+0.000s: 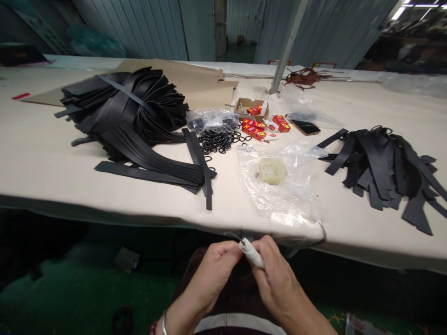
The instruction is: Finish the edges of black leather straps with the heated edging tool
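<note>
A white handle (pixel 253 255) is grasped by the right hand (pixel 274 269) at the counter's (pixel 223 204) near edge. The left hand (pixel 217 269) is closed; its contents cannot be told. If grip slackens, fingers could be pricked by the hooked wire (pixel 238 237).

Table edge (pixel 209 223) blocks forward reach

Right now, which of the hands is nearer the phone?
Right. The right hand is on the near side of the phone, slightly left; the left hand is farther left.
</note>
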{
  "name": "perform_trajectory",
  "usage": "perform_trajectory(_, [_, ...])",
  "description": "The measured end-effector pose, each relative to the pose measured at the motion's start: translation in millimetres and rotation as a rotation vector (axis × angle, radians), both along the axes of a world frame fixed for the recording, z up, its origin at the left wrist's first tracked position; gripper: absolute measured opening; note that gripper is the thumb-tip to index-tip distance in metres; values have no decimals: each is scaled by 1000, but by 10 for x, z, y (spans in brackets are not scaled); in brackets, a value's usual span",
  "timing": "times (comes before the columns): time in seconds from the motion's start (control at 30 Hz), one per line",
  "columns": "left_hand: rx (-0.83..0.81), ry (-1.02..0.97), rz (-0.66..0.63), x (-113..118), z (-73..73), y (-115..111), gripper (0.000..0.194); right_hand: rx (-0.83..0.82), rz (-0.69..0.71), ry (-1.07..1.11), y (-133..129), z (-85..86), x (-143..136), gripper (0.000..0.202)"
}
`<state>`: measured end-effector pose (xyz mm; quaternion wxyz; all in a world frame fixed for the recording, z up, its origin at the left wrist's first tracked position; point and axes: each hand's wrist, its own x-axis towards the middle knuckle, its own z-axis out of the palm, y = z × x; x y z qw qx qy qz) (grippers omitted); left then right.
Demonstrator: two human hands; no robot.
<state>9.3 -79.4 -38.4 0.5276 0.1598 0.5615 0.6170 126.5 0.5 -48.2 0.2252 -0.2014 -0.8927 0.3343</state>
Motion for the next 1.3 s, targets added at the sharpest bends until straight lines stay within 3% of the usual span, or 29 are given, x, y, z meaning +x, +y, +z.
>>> perform_trajectory(0.23, [-3,-85,129,71,-64,41,34,468,-17,23,-17,-62,-28,23])
perform_trajectory(0.33, [0,-137,146,74,-29,48,37,552,-12,84,-1,-72,-23,22])
perform_trajectory(0.6, [-60,-238,101,87,21,53,34,434,30,257,13,-66,21,23])
perform_trajectory(0.77, [-23,-132,123,77,54,1,29,103,-14,114,44,-9,15,18])
perform_trajectory(0.93, [61,-22,-67,36,131,-34,13,-116,6,50,74,64,12,14])
perform_trajectory(1.1, [78,20,-72,64,70,-29,19,-46,5,9,83,83,-3,15])
perform_trajectory(1.3, [36,208,-23,67,-32,-42,15,238,79,20,75,47,-19,23])
